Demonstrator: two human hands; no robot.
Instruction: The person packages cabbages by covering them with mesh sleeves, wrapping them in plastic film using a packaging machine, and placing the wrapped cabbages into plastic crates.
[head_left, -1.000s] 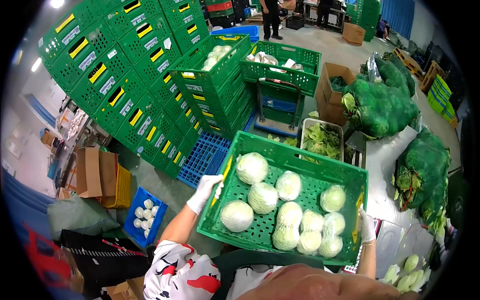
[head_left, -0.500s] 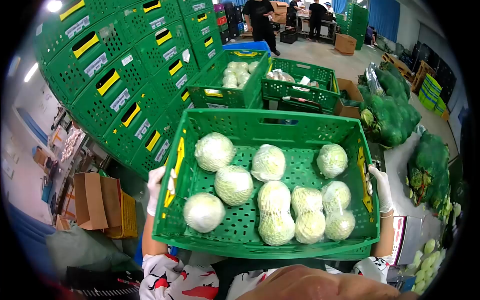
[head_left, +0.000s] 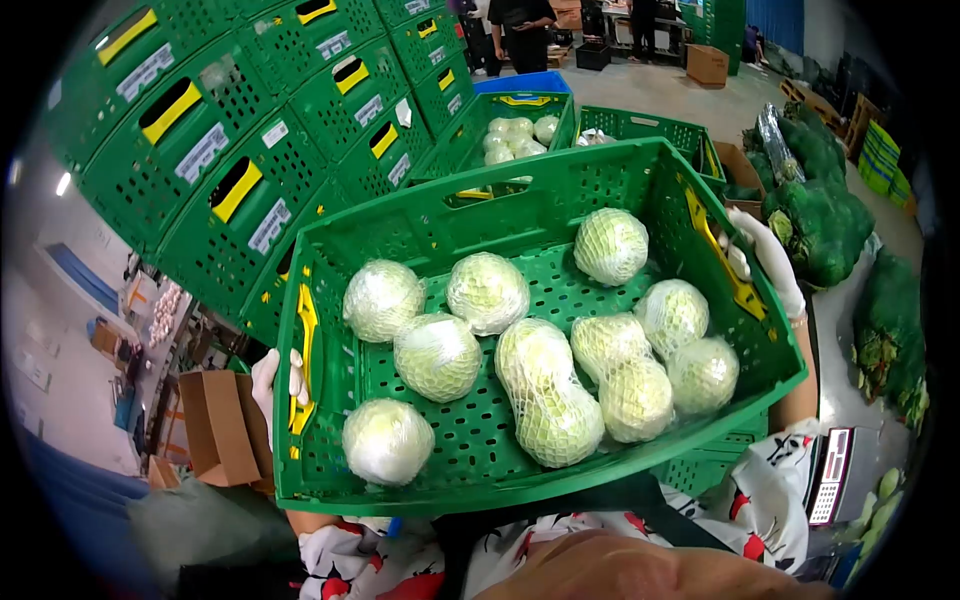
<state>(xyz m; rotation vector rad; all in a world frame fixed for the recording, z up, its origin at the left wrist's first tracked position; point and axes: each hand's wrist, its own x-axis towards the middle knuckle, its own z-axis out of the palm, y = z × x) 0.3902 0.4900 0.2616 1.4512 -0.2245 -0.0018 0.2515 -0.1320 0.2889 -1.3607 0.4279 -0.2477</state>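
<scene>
Green crate [head_left: 580,190] of wrapped cabbages [head_left: 437,357], both gloved hands [head_left: 264,385] [head_left: 770,258] curled around its yellow handles [head_left: 304,345].

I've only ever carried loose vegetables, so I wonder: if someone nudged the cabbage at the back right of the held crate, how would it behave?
The cabbage would probably roll, being round with bare crate floor beside it. Its shiny wrap may be slippery, though the netting could help a grip. It looks firm, judging by its full shape.

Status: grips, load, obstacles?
Left grip, right grip holding green crate by its ends. Wrapped vegetables inside. Crate stack ahead-left.
</scene>
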